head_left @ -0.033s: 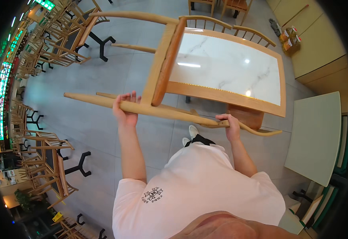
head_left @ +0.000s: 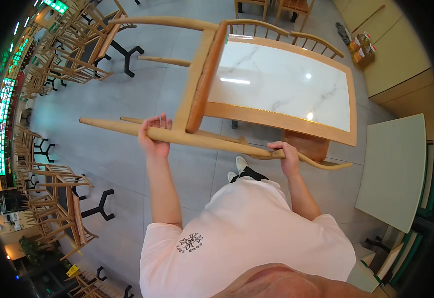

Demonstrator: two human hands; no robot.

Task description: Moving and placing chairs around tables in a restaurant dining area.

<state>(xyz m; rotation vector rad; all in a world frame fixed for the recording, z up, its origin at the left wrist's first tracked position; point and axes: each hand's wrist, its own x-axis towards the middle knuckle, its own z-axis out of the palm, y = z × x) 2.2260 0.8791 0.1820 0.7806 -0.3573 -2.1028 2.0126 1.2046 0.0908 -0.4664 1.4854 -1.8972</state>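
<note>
A light wooden chair (head_left: 189, 82) is tipped on its side in front of me, its legs pointing left and its brown padded seat edge-on. My left hand (head_left: 155, 136) supports the near leg beside the seat frame, the palm under it and the fingertips showing beyond. Farther right, my right hand (head_left: 289, 158) is closed round the chair's back post near the curved top rail. Behind the chair stands a table (head_left: 281, 82) with a white marble-look top and wooden rim; the chair hides its left end.
Two chair backs (head_left: 316, 43) line the table's far side, and a brown seat (head_left: 308, 146) is partly under its near edge. At right stands a pale green panel (head_left: 393, 171). Stacked chairs on tables (head_left: 68, 203) fill the left. Bottles (head_left: 362, 48) stand by the wall.
The chair's seat has shifted very slightly left and down, and my left hand has moved slightly left with it. My right hand has barely moved.
</note>
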